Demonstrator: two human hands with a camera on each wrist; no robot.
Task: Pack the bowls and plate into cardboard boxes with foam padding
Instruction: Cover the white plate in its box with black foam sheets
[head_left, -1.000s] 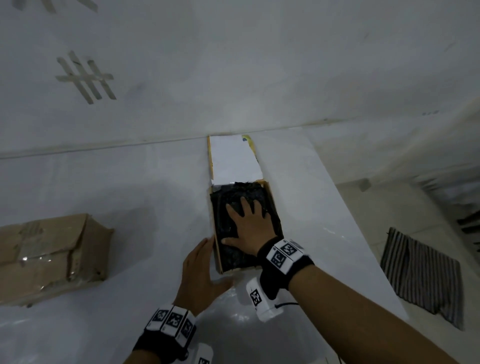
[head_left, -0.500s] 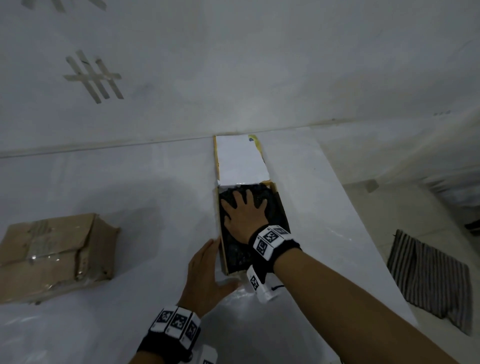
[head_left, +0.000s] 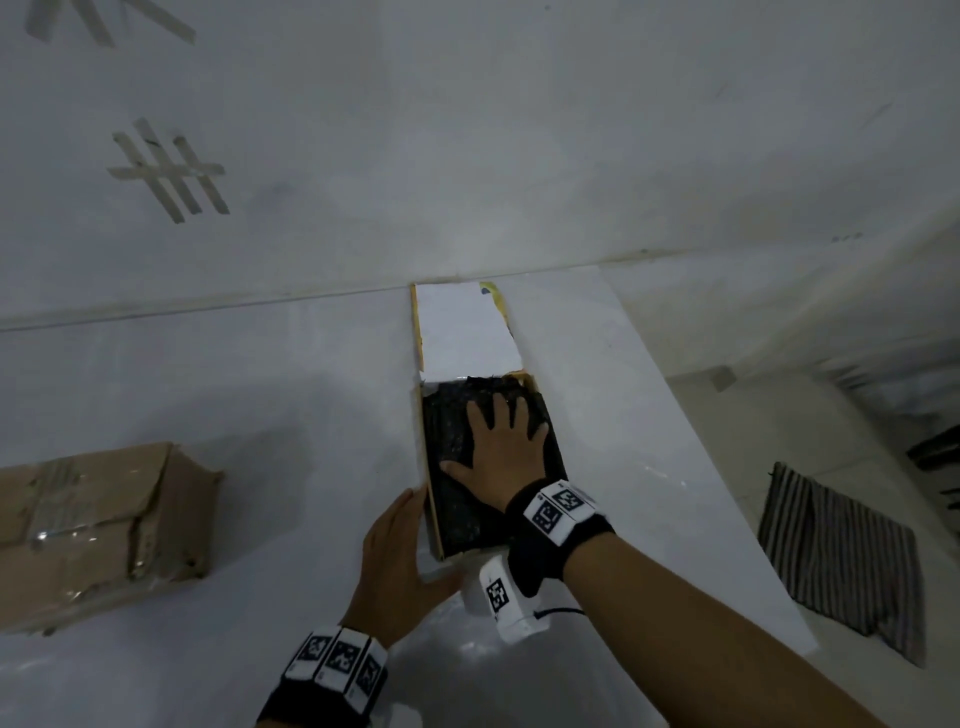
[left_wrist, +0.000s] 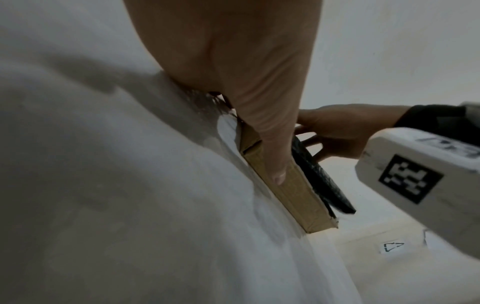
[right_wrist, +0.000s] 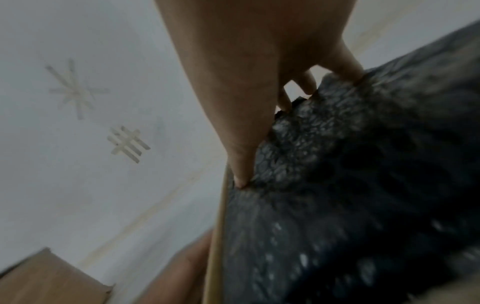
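Note:
A small open cardboard box (head_left: 422, 447) lies on the white table, its white lid flap (head_left: 465, 327) folded back toward the wall. Black foam padding (head_left: 449, 431) fills the box; nothing beneath it shows. My right hand (head_left: 501, 447) lies flat on the foam with fingers spread, pressing down; the foam (right_wrist: 350, 185) dents under my right fingers (right_wrist: 241, 174). My left hand (head_left: 395, 551) rests with straight fingers against the box's left outer wall (left_wrist: 293, 191), at its near corner. No bowl or plate is visible.
A second, closed brown cardboard box (head_left: 98, 525) with tape sits at the left of the table (head_left: 260, 415). The wall behind carries tape marks (head_left: 169, 174). The table's right edge drops to the floor, where a striped cloth (head_left: 841, 561) lies.
My right hand slid slightly forward and back on the foam, still pressing it. The left hand stays against the box's side. The view shifted a little.

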